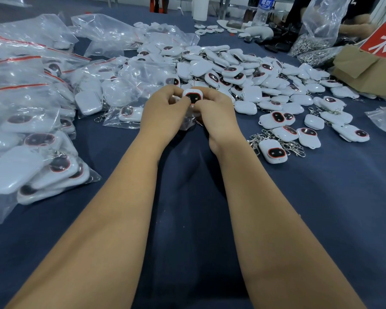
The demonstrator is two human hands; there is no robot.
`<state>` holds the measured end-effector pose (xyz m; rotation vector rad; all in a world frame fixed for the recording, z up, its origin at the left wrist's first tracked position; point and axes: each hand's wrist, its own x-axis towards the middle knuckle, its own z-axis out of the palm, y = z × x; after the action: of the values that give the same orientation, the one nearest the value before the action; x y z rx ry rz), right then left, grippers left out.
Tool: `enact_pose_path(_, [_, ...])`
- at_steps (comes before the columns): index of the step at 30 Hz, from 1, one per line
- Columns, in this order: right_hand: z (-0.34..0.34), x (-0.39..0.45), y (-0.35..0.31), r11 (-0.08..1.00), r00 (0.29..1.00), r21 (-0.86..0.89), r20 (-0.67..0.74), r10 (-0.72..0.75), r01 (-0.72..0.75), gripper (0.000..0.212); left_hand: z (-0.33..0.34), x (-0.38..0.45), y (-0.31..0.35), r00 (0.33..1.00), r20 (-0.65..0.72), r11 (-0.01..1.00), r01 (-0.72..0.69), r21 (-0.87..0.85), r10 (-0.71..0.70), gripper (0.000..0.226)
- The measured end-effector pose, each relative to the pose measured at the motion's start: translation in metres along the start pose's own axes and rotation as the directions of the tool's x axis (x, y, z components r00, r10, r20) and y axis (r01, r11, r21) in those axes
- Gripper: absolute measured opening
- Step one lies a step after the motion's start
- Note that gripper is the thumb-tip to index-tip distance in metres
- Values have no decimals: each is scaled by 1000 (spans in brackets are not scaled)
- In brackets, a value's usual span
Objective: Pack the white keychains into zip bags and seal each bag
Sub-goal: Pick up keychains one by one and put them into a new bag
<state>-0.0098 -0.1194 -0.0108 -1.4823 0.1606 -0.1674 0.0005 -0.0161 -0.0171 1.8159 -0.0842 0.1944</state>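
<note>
A white keychain [193,96] with a dark, red-rimmed face sits between my two hands at the table's middle. My left hand [163,113] pinches its left side and my right hand [214,114] pinches its right side. A clear zip bag [188,123] hangs crumpled below the keychain, mostly hidden by my hands; whether the keychain is inside it is unclear. Behind and to the right lies a big heap of loose white keychains [250,72]. Bagged keychains [29,134] pile up at the left.
The blue table cloth [187,197] is bare near me. Empty zip bags [112,34] lie at the back left. A cardboard box [366,65] with a red sign, a bag of metal clips [310,46] and a water bottle [264,10] stand at the back right.
</note>
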Motion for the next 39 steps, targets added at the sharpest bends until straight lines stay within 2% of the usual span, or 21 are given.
enact_pose_path(3, [0,1,1,1000,999,-6,33,-22,22,42,1,3,-4,999,-27,998,-36,49,37,6])
enact_pose_path(9, [1,2,5,997,996,-42,58,-68,70,38,2,6,-7,994,-66,991,-78,105,85,6])
enact_pose_path(16, [0,2,5,994,995,-51,9,-94,95,34,0,4,-3,999,-33,1000,-2,20,3,8])
enact_pose_path(23, [0,1,2,993,998,-103,-16,-59,57,47,-1,3,-3,1000,-19,999,-10,-39,10,34])
enact_pose_path(27, [0,0,1,994,997,-93,-46,-58,53,46,0,4,-5,1000,-16,999,12,-48,-13,32])
enact_pose_path(29, [0,-1,1,996,995,-63,-76,-70,65,43,0,5,-7,998,-66,999,15,-40,-17,30])
enact_pose_path(32, [0,0,-2,992,978,69,-187,-95,109,37,0,7,-9,992,-123,1000,-3,1,3,42])
enact_pose_path(35, [-1,2,-4,973,943,173,-320,-94,156,33,0,11,-11,995,-104,994,3,107,9,38])
enact_pose_path(39, [0,2,-5,920,959,354,-276,-68,167,28,0,8,-10,995,-80,978,-42,202,59,16])
